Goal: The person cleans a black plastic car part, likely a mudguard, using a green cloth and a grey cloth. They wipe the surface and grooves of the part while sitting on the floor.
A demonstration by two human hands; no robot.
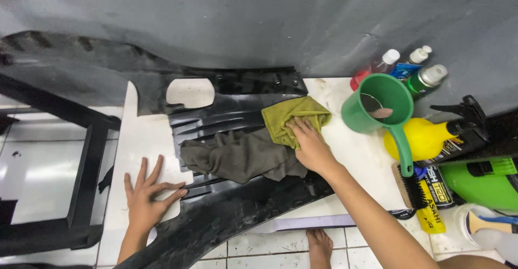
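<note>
Hands: two, mine.
Left hand: fingers spread flat on white board.
Right hand: fingers together, pressing yellow-green cloth.
Cloths: two, one grey cloth.

2 cloths, 1 green dipper, 1 brush, 2 hands

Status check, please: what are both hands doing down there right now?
Left hand flat on the white board, fingers spread. Right hand pressing the yellow-green cloth onto the black plastic panel. Grey rag lies beside it. Green scoop and bottles stand apart, right.
</note>
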